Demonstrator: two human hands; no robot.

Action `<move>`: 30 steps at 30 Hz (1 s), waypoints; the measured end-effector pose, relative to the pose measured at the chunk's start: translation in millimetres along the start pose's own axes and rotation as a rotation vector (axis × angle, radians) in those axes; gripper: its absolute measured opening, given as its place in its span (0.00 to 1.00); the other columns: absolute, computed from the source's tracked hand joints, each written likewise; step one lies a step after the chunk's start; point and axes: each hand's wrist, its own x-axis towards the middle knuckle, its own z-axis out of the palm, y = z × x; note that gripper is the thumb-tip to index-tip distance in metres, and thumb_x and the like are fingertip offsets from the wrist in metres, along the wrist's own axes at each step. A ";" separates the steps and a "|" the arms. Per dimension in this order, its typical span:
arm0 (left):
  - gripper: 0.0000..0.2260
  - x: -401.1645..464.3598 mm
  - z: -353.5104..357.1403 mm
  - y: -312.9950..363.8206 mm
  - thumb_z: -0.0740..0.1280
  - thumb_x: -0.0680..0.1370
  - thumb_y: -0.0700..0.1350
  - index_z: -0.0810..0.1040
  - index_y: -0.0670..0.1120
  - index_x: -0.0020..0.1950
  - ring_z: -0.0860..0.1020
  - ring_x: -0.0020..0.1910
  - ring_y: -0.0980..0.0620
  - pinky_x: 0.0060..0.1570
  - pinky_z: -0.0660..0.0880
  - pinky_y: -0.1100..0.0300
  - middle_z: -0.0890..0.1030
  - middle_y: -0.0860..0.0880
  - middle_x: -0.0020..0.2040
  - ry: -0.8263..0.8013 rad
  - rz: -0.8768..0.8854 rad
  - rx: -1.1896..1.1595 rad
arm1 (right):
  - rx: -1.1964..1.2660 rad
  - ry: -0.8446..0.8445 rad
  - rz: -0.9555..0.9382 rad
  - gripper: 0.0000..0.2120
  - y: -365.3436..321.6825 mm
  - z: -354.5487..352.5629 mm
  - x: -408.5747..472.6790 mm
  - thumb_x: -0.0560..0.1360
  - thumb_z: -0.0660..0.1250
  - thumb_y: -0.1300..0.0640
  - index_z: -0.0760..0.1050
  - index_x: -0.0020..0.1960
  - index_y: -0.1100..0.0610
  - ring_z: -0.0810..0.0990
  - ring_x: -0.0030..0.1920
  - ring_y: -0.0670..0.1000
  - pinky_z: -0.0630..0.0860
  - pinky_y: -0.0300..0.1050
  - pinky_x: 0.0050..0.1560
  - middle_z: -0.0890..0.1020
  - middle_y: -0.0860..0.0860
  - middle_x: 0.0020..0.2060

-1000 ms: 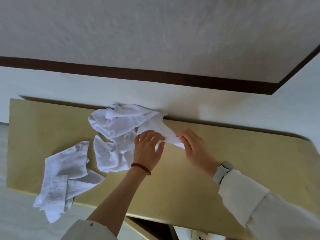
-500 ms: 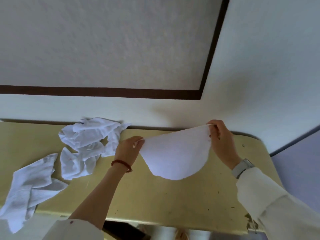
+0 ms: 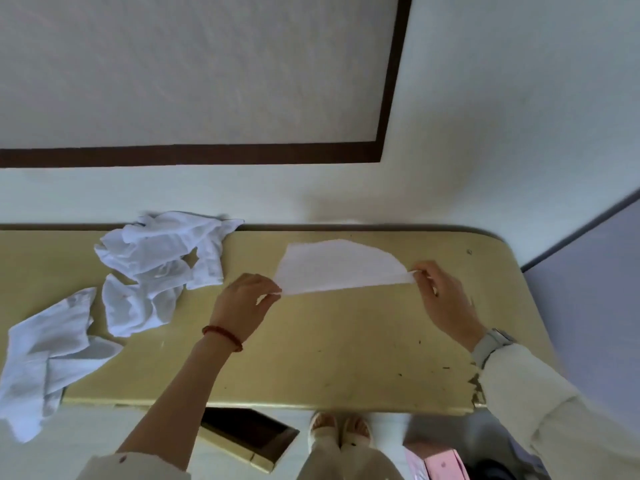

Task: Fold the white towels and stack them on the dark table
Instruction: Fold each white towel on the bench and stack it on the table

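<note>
A white towel (image 3: 339,266) is stretched between my two hands just above the yellowish table (image 3: 346,348). My left hand (image 3: 244,303) pinches its left corner, and my right hand (image 3: 441,296) pinches its right corner. The cloth bulges away from me toward the wall. A crumpled pile of white towels (image 3: 159,268) lies at the back left of the table. Another white towel (image 3: 48,358) hangs over the table's front left edge.
The table stands against a white wall (image 3: 346,195) with a dark-framed panel. Below the front edge are a gold-edged drawer or box (image 3: 249,438), my feet (image 3: 341,427) and a pink box (image 3: 440,462). A grey panel (image 3: 588,289) stands at the right.
The towel, first pulled from the pile, was lifted and spread hanging between my hands. It now sits lower, swung away from me over the table.
</note>
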 end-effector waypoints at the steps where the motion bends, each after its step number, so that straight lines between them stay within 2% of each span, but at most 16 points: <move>1: 0.04 -10.5 11.9 -5.6 0.70 0.74 0.42 0.83 0.47 0.46 0.75 0.51 0.57 0.50 0.74 0.58 0.83 0.52 0.47 -0.163 -0.060 0.016 | -0.027 -0.084 0.056 0.06 12.1 6.5 -13.1 0.78 0.59 0.62 0.74 0.49 0.59 0.71 0.30 0.44 0.66 0.29 0.34 0.75 0.47 0.34; 4: 0.09 -32.9 47.3 -20.2 0.63 0.77 0.48 0.81 0.51 0.54 0.74 0.58 0.55 0.58 0.69 0.60 0.79 0.54 0.56 -0.699 -0.214 0.092 | -0.088 -0.376 0.240 0.08 42.0 25.3 -48.6 0.79 0.58 0.60 0.72 0.46 0.49 0.73 0.30 0.42 0.68 0.33 0.34 0.76 0.45 0.34; 5: 0.10 -38.5 56.9 -21.9 0.63 0.78 0.48 0.80 0.49 0.56 0.74 0.59 0.54 0.58 0.69 0.61 0.79 0.53 0.58 -0.805 -0.255 0.085 | -0.103 -0.453 0.292 0.09 49.6 31.6 -58.7 0.79 0.58 0.59 0.70 0.45 0.47 0.75 0.33 0.43 0.70 0.36 0.36 0.77 0.47 0.36; 7: 0.12 -46.2 71.6 -24.4 0.63 0.78 0.46 0.79 0.46 0.58 0.75 0.59 0.52 0.58 0.68 0.62 0.79 0.49 0.59 -0.873 -0.347 -0.013 | -0.131 -0.510 0.384 0.08 56.8 41.1 -71.7 0.79 0.58 0.59 0.71 0.45 0.48 0.77 0.39 0.51 0.71 0.43 0.41 0.78 0.50 0.40; 9: 0.12 -46.1 80.6 -27.8 0.63 0.78 0.44 0.78 0.43 0.59 0.74 0.59 0.51 0.56 0.67 0.63 0.78 0.47 0.59 -0.821 -0.419 -0.135 | -0.132 -0.465 0.449 0.07 58.6 47.0 -72.0 0.79 0.58 0.60 0.74 0.49 0.53 0.77 0.42 0.53 0.71 0.41 0.41 0.79 0.51 0.43; 12: 0.10 -31.8 91.1 -39.2 0.63 0.78 0.42 0.79 0.43 0.57 0.75 0.55 0.51 0.53 0.67 0.63 0.79 0.48 0.55 -0.662 -0.487 -0.323 | -0.088 -0.310 0.501 0.09 58.8 54.8 -51.7 0.78 0.59 0.61 0.76 0.54 0.60 0.76 0.45 0.50 0.70 0.38 0.44 0.78 0.51 0.46; 15: 0.07 -9.1 100.2 -46.2 0.66 0.76 0.40 0.80 0.45 0.53 0.77 0.48 0.51 0.47 0.69 0.66 0.80 0.48 0.48 -0.430 -0.596 -0.478 | -0.029 -0.155 0.533 0.09 59.9 66.4 -25.1 0.78 0.59 0.62 0.76 0.54 0.60 0.75 0.46 0.48 0.68 0.31 0.40 0.77 0.49 0.47; 17: 0.05 4.6 107.8 -48.9 0.67 0.75 0.39 0.79 0.44 0.49 0.77 0.42 0.53 0.41 0.70 0.71 0.80 0.49 0.42 -0.276 -0.644 -0.502 | 0.002 -0.096 0.550 0.09 62.6 76.5 -10.6 0.78 0.59 0.62 0.76 0.54 0.59 0.74 0.45 0.47 0.67 0.27 0.38 0.77 0.48 0.46; 19: 0.03 12.5 116.4 -50.3 0.67 0.74 0.38 0.79 0.43 0.47 0.76 0.40 0.54 0.36 0.69 0.76 0.79 0.52 0.38 -0.190 -0.681 -0.497 | 0.012 -0.061 0.573 0.09 67.8 86.2 -1.2 0.77 0.59 0.62 0.76 0.54 0.58 0.73 0.43 0.45 0.67 0.23 0.37 0.77 0.47 0.43; 22: 0.05 12.1 127.8 -54.0 0.66 0.75 0.38 0.80 0.42 0.48 0.76 0.42 0.53 0.39 0.69 0.72 0.80 0.49 0.42 -0.162 -0.700 -0.448 | -0.002 -0.041 0.601 0.08 77.3 100.0 3.6 0.76 0.59 0.63 0.75 0.53 0.57 0.73 0.40 0.45 0.66 0.24 0.34 0.77 0.47 0.41; 26: 0.06 9.2 136.8 -59.1 0.66 0.75 0.39 0.82 0.43 0.49 0.75 0.42 0.55 0.41 0.67 0.71 0.79 0.50 0.44 -0.136 -0.678 -0.375 | -0.078 -0.019 0.574 0.08 87.6 112.8 6.5 0.76 0.60 0.63 0.75 0.51 0.58 0.73 0.44 0.47 0.64 0.29 0.36 0.76 0.48 0.44; 30: 0.05 9.9 141.6 -62.8 0.67 0.75 0.41 0.82 0.45 0.48 0.74 0.40 0.55 0.39 0.67 0.70 0.78 0.51 0.43 -0.136 -0.667 -0.322 | -0.150 -0.008 0.524 0.07 93.2 119.5 6.5 0.74 0.60 0.64 0.75 0.48 0.59 0.71 0.44 0.46 0.64 0.29 0.39 0.73 0.48 0.45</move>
